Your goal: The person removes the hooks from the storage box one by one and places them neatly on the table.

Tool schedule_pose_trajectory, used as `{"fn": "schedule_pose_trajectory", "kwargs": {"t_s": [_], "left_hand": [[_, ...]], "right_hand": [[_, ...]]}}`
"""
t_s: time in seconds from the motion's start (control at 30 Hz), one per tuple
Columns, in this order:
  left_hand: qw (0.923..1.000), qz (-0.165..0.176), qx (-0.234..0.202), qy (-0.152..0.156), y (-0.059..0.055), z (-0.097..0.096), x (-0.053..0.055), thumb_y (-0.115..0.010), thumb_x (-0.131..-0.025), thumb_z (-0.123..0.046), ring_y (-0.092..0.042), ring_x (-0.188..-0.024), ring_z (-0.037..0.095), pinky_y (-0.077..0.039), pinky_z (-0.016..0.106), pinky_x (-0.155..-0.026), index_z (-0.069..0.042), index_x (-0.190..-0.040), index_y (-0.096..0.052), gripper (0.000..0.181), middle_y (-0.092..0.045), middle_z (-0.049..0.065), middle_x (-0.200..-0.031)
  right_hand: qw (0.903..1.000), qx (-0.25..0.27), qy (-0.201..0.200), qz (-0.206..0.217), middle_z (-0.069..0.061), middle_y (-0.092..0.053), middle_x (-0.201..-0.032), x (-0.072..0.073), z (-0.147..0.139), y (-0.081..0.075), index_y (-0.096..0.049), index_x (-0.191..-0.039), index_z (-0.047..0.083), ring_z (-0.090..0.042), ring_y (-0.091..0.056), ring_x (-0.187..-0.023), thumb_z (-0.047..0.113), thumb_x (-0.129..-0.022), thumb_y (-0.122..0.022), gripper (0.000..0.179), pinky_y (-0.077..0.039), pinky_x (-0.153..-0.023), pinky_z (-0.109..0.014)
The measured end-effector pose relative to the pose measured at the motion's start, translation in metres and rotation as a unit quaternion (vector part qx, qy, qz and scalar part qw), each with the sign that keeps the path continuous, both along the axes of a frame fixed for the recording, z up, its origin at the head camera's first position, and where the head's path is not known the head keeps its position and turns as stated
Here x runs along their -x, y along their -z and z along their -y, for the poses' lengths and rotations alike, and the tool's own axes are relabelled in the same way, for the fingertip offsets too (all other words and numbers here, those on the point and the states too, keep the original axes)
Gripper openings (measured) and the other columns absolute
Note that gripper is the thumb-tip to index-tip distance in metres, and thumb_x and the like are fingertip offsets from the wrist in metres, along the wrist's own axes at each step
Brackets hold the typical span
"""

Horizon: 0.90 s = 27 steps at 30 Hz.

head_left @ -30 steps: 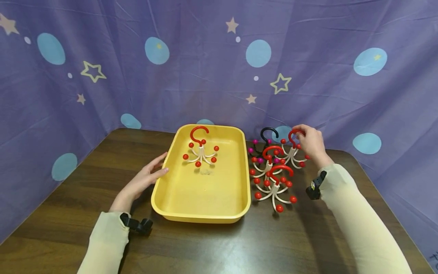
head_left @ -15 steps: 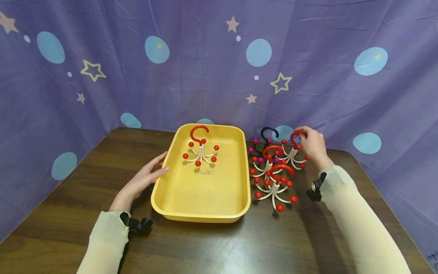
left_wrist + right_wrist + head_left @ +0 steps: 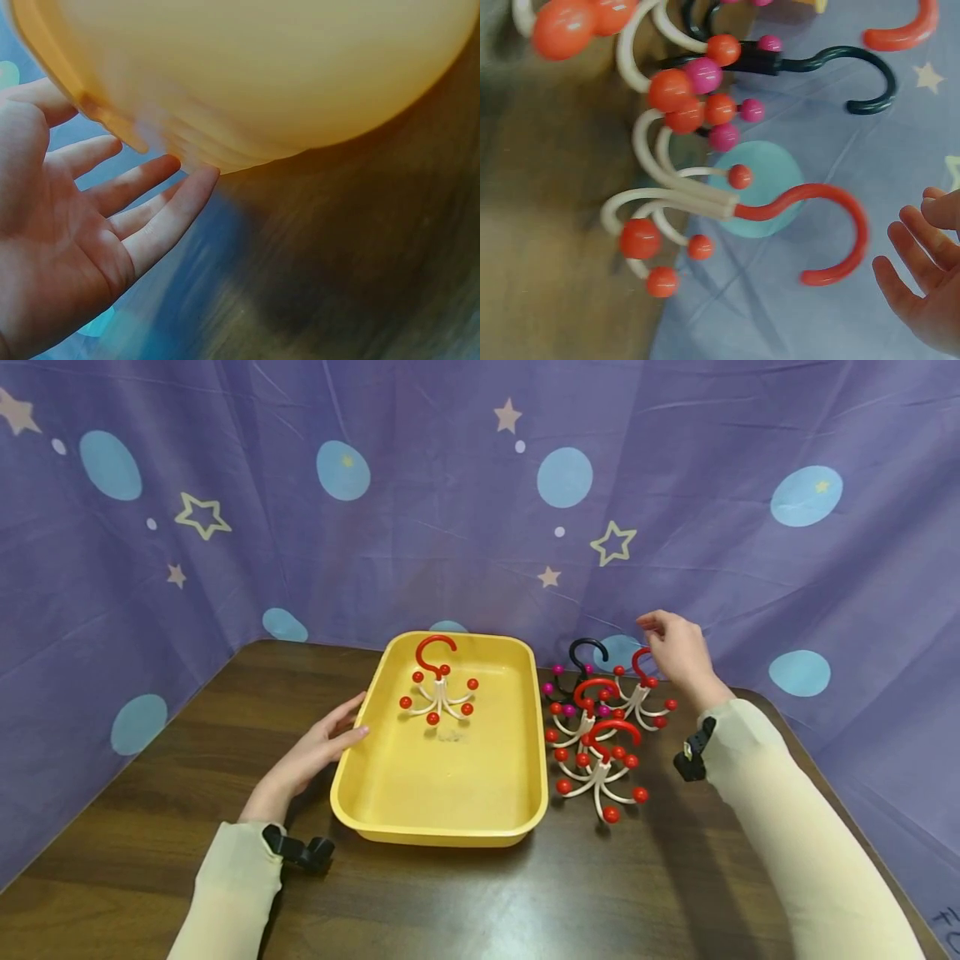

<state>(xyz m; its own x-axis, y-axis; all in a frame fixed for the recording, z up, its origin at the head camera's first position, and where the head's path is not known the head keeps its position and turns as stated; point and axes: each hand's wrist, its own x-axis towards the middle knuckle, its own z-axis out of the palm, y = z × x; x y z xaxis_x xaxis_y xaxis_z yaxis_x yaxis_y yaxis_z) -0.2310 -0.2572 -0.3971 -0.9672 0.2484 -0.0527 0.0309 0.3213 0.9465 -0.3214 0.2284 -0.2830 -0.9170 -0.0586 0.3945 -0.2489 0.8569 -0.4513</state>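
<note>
My left hand (image 3: pixel 318 752) rests at the left side of a yellow plastic tray (image 3: pixel 442 837), thumb on the rim, fingers extended along the outer wall (image 3: pixel 240 146). In the tray stands a hanger (image 3: pixel 439 692) with a red hook and several curved white arms tipped with red balls. My right hand (image 3: pixel 678 652) hovers, fingers apart and holding nothing, just above a matching hanger (image 3: pixel 639 697) at the back right. In the right wrist view, that hanger's red hook (image 3: pixel 847 206) stands free, a small gap from the fingers (image 3: pixel 896 289).
Two more red-hooked hangers, one in front (image 3: pixel 602 772) and one behind it (image 3: pixel 588 722), crowd right of the tray, arms overlapping. A black hanger (image 3: pixel 585 664) with magenta balls stands behind them. A purple patterned curtain (image 3: pixel 450 527) backs the brown table (image 3: pixel 480 902).
My right hand has let go of the back-right hanger's red hook and risen above it; the hanger stays standing on the table. My left hand and the tray have not moved.
</note>
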Motion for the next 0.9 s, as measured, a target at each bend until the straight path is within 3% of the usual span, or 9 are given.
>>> {"fn": "schedule_pose_trajectory", "kwargs": {"t_s": [0.27,0.53,0.9], "left_hand": [[1.0,0.0,0.004,-0.001,0.001,0.0,0.0,-0.051,-0.093,-0.031,-0.041,-0.121,0.038,-0.045,0.046,-0.09,-0.024,-0.147,-0.013,0.067,-0.029,0.023,-0.143],[1.0,-0.002,0.01,-0.002,0.001,0.001,0.001,-0.051,-0.093,-0.033,-0.042,-0.12,0.037,-0.045,0.045,-0.089,-0.023,-0.147,-0.013,0.067,-0.03,0.022,-0.143],[1.0,0.0,0.005,0.003,0.0,-0.001,0.001,-0.05,-0.093,-0.029,-0.04,-0.121,0.038,-0.045,0.046,-0.089,-0.024,-0.147,-0.013,0.066,-0.028,0.023,-0.143]], "right_hand": [[0.9997,-0.015,-0.012,-0.014,-0.018,-0.061,-0.112,0.003,0.02,-0.033,-0.061,-0.112,0.004,-0.034,-0.054,-0.104,0.007,-0.093,-0.044,0.026,-0.041,-0.086,-0.047],[0.9992,-0.021,-0.031,-0.013,-0.015,-0.062,-0.113,0.004,0.044,-0.057,-0.061,-0.114,0.006,-0.031,-0.055,-0.104,0.009,-0.093,-0.044,0.027,-0.042,-0.087,-0.044],[0.9962,-0.03,-0.08,0.021,-0.014,-0.062,-0.112,0.005,0.092,-0.064,-0.059,-0.116,0.007,-0.027,-0.056,-0.094,0.011,-0.094,-0.044,0.028,-0.043,-0.079,-0.04]]}}
